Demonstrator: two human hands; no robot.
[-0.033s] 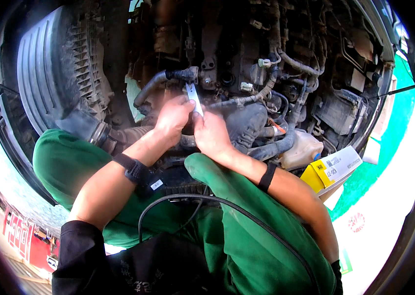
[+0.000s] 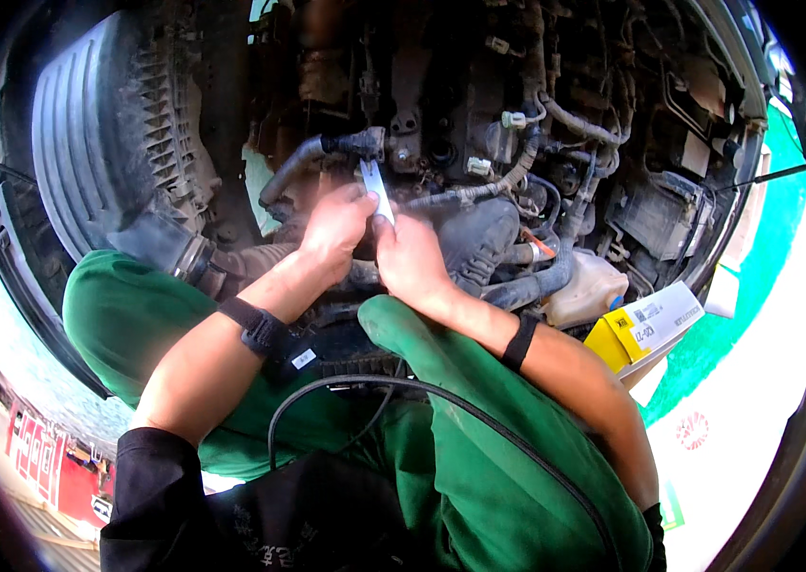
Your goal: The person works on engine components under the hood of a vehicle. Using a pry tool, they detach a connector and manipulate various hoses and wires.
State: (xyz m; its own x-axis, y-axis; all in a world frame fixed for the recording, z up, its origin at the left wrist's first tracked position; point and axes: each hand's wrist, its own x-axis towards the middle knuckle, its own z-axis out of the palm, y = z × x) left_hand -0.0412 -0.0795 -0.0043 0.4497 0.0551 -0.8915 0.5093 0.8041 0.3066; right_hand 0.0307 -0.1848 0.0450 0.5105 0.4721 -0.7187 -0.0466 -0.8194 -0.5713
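Observation:
Both of my hands meet over the engine, fingers closed on one flat, narrow, pale strip (image 2: 378, 194). Its notched far end points up toward a dark hose elbow (image 2: 355, 143); whether they touch I cannot tell. My left hand (image 2: 334, 232) pinches the strip's left side, thumb and fingers near its middle. My right hand (image 2: 412, 259) grips its near end, thumb lying against it. A faint haze blurs the area around my fingers. Ribbed and smooth hoses (image 2: 465, 197) run just right of my hands.
A large ribbed black air-filter housing (image 2: 88, 124) fills the left side. At the right stand a whitish fluid tank (image 2: 586, 291), a yellow and white box (image 2: 646, 329) and a black battery-like case (image 2: 661, 221). A black cable (image 2: 479, 408) crosses my green-clad legs.

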